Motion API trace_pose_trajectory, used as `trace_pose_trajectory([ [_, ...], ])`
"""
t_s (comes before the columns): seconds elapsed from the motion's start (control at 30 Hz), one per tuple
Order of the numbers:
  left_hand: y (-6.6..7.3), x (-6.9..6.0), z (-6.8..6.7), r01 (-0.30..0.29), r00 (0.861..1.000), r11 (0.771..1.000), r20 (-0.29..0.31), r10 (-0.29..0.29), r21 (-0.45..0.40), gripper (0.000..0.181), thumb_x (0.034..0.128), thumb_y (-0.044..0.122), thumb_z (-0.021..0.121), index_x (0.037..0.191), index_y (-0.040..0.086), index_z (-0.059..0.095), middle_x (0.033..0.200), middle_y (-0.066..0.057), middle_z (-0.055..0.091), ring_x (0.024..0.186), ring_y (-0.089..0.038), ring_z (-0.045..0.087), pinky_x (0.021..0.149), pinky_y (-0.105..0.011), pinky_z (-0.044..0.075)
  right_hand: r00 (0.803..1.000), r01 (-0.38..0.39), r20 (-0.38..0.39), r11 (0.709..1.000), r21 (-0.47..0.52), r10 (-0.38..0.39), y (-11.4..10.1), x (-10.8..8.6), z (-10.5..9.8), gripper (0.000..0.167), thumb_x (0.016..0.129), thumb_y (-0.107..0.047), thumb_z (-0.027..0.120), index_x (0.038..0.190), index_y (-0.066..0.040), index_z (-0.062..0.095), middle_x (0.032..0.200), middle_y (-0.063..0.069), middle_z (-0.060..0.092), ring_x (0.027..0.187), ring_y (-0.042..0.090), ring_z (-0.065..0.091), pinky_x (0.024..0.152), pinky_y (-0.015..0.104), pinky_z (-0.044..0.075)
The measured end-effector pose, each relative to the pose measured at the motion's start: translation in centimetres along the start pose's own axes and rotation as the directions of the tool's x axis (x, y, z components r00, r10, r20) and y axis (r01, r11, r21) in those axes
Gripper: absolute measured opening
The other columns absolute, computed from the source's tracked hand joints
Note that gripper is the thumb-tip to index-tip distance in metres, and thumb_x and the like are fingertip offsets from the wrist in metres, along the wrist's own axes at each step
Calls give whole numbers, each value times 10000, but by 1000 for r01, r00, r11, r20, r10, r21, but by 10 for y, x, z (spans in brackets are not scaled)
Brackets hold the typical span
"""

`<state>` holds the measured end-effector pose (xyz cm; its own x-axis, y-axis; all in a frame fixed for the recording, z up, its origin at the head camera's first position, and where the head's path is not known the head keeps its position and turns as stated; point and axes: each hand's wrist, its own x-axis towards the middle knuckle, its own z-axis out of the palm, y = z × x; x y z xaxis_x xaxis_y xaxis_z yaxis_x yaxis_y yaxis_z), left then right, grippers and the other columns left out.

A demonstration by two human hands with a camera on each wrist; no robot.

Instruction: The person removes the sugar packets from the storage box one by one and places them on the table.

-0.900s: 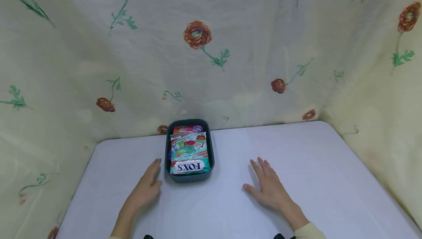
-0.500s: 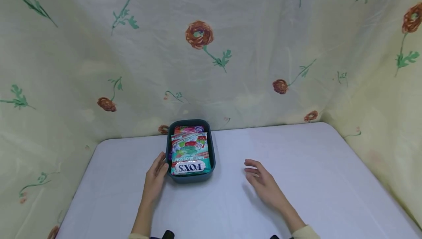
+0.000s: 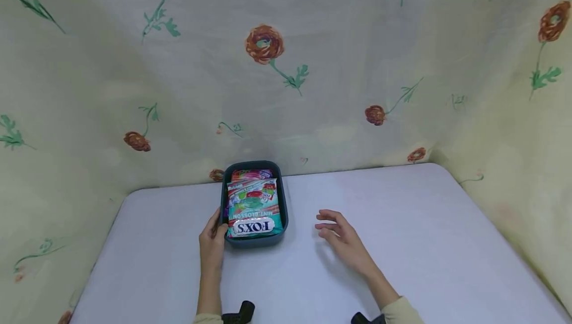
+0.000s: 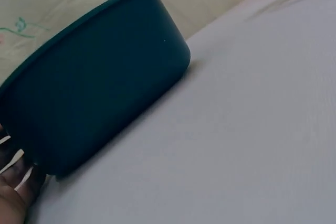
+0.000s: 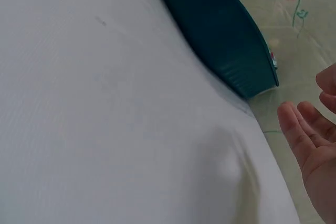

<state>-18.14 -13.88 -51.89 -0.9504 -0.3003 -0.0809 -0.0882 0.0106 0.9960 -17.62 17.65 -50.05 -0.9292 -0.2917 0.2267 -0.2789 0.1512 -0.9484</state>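
A dark teal rectangular bin [image 3: 255, 242] stands near the table's back edge, left of centre. On top in it lies a green-and-red FOX'S Mint Blossom candy bag [image 3: 253, 210], its lettering upside down to me. Behind that, a pink-purple packet [image 3: 251, 174] shows partly. My left hand [image 3: 212, 243] touches the bin's left side, thumb at the near left corner; the left wrist view shows its fingers against the outer wall [image 4: 100, 77]. Well to the right of the bin, my right hand [image 3: 347, 247] hovers above the table, fingers loosely bent and holding nothing.
A white cloth covers the table [image 3: 321, 284], its front running out of view. Flower-printed cloth [image 3: 330, 90] hangs close behind and at both sides. Black straps with camera mounts [image 3: 241, 312] sit at the wrists.
My left hand has moved right from the table to the bin's left side. My right hand has shifted left a little, and its spread fingers have drawn together. The bin stays in place.
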Motion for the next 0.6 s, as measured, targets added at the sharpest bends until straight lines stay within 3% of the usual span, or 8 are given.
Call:
trace_pose_trajectory([
  [0.1,-2,1,1,-31,999,999,-23,32,21,470,957,196,475,1423,162,423,1491,-69,395,1379,-213,373,1103,-354,327,999,30,14,999,28,-30,-7,11,3,422,937,-53,530,1339,-14,407,1310,262,472,1149,418,542,895,214,506],
  [0.3,-6,-1,-5,-60,998,998,-7,60,28,472,963,238,488,1424,166,421,1492,-77,394,1378,-219,374,1097,-358,325,999,30,33,998,58,-32,-17,21,17,425,935,-55,534,1341,-36,408,1306,199,490,1157,421,538,895,238,513],
  [0.6,-6,-2,-5,-55,998,998,3,55,19,473,962,258,496,1424,187,421,1498,-73,384,1384,-227,366,1105,-363,323,997,-9,72,993,119,1,-22,29,32,454,935,-142,558,1350,-53,397,1327,225,466,1180,431,520,883,250,521],
])
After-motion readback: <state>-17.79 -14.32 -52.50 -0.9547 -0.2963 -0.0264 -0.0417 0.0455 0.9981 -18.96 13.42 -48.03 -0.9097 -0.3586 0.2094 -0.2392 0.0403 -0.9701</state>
